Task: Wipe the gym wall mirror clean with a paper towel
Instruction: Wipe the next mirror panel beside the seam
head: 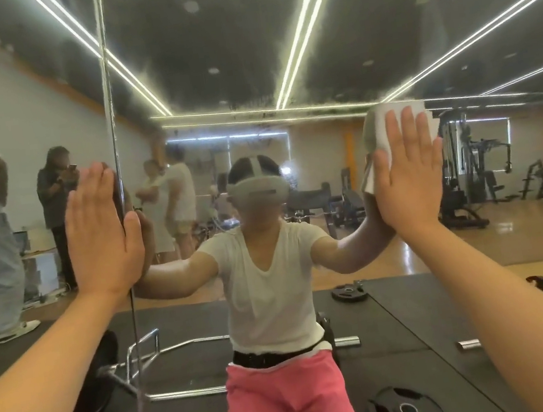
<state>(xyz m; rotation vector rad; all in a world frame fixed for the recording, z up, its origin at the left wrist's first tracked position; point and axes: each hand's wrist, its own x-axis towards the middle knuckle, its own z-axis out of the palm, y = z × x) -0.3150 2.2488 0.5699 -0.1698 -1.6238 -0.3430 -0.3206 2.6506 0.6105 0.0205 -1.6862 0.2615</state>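
Observation:
The gym wall mirror fills the whole view and shows my own reflection. A vertical seam splits it into two panels. My left hand lies flat on the glass beside the seam, fingers straight and together. My right hand presses a folded white paper towel flat against the glass at head height, fingers straight and spread. The towel sticks out above and to the left of that hand.
The mirror reflects a barbell frame and weight plates on black floor mats close behind me. Several people stand reflected at the left. Gym machines show at the right.

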